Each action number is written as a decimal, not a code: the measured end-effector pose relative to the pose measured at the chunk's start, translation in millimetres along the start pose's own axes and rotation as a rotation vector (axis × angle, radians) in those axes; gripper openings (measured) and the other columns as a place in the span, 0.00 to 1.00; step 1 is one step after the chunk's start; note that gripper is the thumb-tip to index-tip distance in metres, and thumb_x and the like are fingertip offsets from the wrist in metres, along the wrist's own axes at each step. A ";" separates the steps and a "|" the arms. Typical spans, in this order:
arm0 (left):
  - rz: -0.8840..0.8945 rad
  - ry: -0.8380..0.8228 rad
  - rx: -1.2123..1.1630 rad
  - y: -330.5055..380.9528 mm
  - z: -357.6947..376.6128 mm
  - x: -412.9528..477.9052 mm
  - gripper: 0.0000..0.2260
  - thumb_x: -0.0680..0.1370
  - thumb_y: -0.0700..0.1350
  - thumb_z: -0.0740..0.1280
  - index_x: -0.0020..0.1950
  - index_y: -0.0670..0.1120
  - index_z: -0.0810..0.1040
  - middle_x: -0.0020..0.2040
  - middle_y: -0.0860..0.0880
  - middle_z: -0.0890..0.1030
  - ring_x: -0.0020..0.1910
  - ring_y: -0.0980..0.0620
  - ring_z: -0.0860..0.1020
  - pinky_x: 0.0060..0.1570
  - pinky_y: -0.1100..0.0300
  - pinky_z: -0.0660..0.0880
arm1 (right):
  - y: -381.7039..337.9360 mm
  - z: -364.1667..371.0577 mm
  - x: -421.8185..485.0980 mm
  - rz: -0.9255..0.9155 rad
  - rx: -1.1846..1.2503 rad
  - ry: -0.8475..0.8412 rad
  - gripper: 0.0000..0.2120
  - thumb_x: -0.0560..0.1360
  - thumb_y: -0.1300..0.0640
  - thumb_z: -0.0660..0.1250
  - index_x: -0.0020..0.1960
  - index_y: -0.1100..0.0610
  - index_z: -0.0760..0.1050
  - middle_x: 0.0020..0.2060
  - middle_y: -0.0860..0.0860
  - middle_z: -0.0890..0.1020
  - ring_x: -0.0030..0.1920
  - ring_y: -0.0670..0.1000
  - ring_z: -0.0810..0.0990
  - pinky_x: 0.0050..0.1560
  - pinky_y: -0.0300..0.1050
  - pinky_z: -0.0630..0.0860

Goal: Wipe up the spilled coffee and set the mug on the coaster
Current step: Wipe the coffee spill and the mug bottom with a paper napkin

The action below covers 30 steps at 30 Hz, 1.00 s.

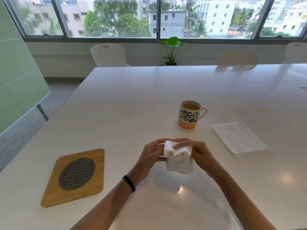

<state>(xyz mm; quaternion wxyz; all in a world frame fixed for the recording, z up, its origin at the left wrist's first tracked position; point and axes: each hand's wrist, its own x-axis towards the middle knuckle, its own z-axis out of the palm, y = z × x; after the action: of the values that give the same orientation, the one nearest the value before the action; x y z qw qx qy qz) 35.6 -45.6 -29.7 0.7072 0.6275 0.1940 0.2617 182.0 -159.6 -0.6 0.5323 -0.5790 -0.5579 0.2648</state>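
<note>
Folding inward, the stained tissue [178, 156] is gripped by the left hand [152, 152] and right hand [199, 151]. Wet patches should be kept enclosed, clear of the table [132, 100].

White table [149, 90], white chairs [108, 54], daylit windows [108, 17], potted plant [172, 50].

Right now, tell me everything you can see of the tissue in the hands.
The tissue is a white, thin paper napkin, soft and crumpled. Its upper part is bunched into folds with pale yellow-brown stains, apparently soaked-up coffee; its lower part hangs as a flatter flap with a faint stain at the bottom edge. It is held above the white table, in front of the mug. The left hand and right hand pinch its upper part from either side.
</note>
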 end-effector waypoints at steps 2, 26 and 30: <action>0.002 0.029 0.004 1.1 -0.8 0.0 0.10 0.76 0.43 0.64 0.56 0.49 0.80 0.48 0.48 0.84 0.46 0.51 0.82 0.39 0.59 0.79 | -1.3 -2.4 0.8 -0.054 -0.100 -0.063 0.19 0.73 0.75 0.59 0.46 0.55 0.82 0.55 0.47 0.80 0.55 0.44 0.79 0.52 0.38 0.77; 0.099 0.155 0.092 0.2 -13.9 6.0 0.10 0.73 0.42 0.70 0.54 0.50 0.80 0.47 0.47 0.84 0.42 0.52 0.81 0.40 0.63 0.77 | 21.4 -5.3 1.6 -0.116 -0.264 -0.369 0.21 0.73 0.62 0.64 0.63 0.45 0.73 0.67 0.44 0.68 0.65 0.45 0.70 0.58 0.38 0.73; 0.138 0.194 0.125 -2.6 -12.7 6.3 0.10 0.72 0.44 0.72 0.52 0.50 0.80 0.45 0.48 0.84 0.44 0.53 0.80 0.40 0.64 0.77 | 20.1 2.2 -0.8 0.005 -0.154 -0.228 0.11 0.77 0.51 0.61 0.57 0.46 0.78 0.60 0.43 0.75 0.54 0.48 0.78 0.48 0.44 0.79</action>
<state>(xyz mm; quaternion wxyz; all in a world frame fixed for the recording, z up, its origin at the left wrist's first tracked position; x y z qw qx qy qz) 33.2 -31.9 -33.6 0.6249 0.6542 0.2336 0.3564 187.2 -155.9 -19.9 0.4186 -0.5858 -0.6320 0.2868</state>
